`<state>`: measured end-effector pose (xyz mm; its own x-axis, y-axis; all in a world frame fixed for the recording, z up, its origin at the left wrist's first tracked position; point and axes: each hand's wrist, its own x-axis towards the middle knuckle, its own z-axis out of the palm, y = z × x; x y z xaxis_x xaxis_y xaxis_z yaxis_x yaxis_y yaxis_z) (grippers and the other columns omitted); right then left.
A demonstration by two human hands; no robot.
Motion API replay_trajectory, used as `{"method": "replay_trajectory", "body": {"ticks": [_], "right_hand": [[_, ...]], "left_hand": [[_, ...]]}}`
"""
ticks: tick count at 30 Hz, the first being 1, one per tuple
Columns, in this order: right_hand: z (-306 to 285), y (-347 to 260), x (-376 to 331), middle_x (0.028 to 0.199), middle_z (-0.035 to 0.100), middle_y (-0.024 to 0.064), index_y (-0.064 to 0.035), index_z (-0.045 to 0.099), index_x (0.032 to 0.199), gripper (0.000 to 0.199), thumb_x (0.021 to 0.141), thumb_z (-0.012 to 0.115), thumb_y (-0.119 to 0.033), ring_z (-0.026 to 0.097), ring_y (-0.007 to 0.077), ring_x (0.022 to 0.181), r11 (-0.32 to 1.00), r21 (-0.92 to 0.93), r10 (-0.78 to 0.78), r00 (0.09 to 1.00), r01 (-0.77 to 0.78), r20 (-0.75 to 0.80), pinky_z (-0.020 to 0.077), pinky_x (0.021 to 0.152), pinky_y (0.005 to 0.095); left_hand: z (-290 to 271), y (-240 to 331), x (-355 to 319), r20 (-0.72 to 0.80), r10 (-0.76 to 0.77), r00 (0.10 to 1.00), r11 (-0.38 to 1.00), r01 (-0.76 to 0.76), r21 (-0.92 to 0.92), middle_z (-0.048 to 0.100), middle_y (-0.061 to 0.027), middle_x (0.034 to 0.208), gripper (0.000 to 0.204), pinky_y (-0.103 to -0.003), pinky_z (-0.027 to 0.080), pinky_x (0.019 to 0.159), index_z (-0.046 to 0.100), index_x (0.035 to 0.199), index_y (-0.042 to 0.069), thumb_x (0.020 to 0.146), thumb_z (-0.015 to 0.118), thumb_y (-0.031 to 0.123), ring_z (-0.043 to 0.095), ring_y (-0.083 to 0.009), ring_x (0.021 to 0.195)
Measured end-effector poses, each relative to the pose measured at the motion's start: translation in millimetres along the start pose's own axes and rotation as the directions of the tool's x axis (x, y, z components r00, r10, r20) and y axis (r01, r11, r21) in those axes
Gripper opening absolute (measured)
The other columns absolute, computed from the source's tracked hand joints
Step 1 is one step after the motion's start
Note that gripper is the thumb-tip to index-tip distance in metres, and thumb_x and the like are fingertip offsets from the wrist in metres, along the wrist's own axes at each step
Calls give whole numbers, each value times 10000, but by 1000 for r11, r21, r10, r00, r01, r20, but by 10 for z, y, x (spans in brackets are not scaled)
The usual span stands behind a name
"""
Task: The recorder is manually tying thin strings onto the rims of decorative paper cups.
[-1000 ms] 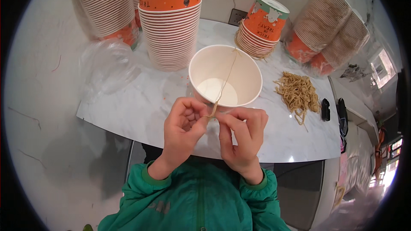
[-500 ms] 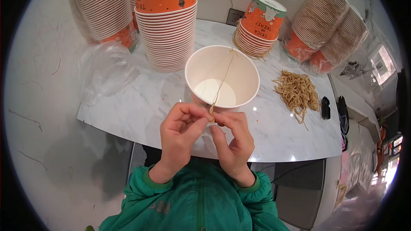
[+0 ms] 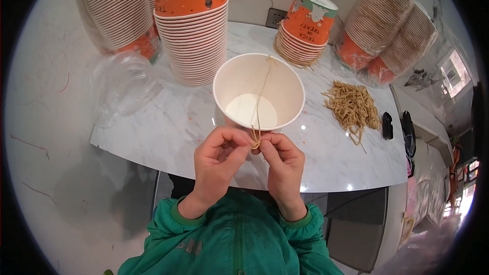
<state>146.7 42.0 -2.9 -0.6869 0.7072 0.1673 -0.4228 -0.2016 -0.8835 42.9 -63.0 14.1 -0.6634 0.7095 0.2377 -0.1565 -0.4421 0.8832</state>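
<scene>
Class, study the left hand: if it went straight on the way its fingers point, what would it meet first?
Beyond the string that it pinches, the left hand would probably meet the right hand first, at its fingertips, though depth is hard to judge here.

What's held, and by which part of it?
Tan string, pinched at its looped near end by the left hand and right hand, beside the paper cup's near rim.
</scene>
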Motion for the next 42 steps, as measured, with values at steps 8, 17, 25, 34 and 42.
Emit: {"method": "replay_trajectory", "body": {"ticks": [8, 17, 25, 34, 42], "right_hand": [[54, -31, -1, 1053, 732, 82, 51, 688, 1119, 155, 1011, 650, -53, 663, 123, 962, 998, -42, 39, 998, -41, -45, 517, 882, 264], [35, 10, -22, 1013, 714, 17, 20, 688, 1088, 108, 998, 642, -17, 629, 77, 947, 908, -365, -224, 975, 206, -9, 497, 851, 230], [6, 19, -1, 1072, 705, 72, 30, 699, 1126, 171, 958, 666, 28, 642, 139, 1001, 911, -335, -233, 971, 240, 60, 491, 905, 264], [-24, 8, 27, 1054, 714, 95, 25, 706, 1122, 176, 948, 680, 31, 659, 153, 983, 882, -390, -253, 964, 264, 79, 513, 880, 279], [-49, -19, 35, 1073, 716, 72, 46, 671, 1113, 134, 1032, 624, -49, 670, 141, 973, 975, -192, -104, 994, 108, 33, 527, 887, 277]], "left_hand": [[-8, -83, -9, 81, 358, 930, 800, -351, 487, 595, -50, 1026, 225, -222, 431, 613, 628, 1055, 13, 863, 735, -32, 549, -82, 745], [56, -118, 75, 182, 473, 862, 609, -469, 640, 596, -25, 973, 221, -233, 403, 556, 664, 1010, 33, 826, 760, -43, 505, -89, 692], [7, -151, 107, 47, 156, 987, 930, -163, 330, 559, -7, 934, 83, -200, 395, 590, 638, 963, 7, 912, 676, -47, 493, -37, 695], [12, 7, 103, 124, 176, 977, 846, -214, 489, 585, -11, 979, 73, -202, 442, 697, 640, 987, -5, 933, 645, -55, 540, -55, 796], [-60, -10, 117, 112, 117, 987, 908, -152, 389, 612, -18, 973, 89, -208, 450, 708, 658, 994, -7, 928, 647, -65, 561, -62, 818]]}}
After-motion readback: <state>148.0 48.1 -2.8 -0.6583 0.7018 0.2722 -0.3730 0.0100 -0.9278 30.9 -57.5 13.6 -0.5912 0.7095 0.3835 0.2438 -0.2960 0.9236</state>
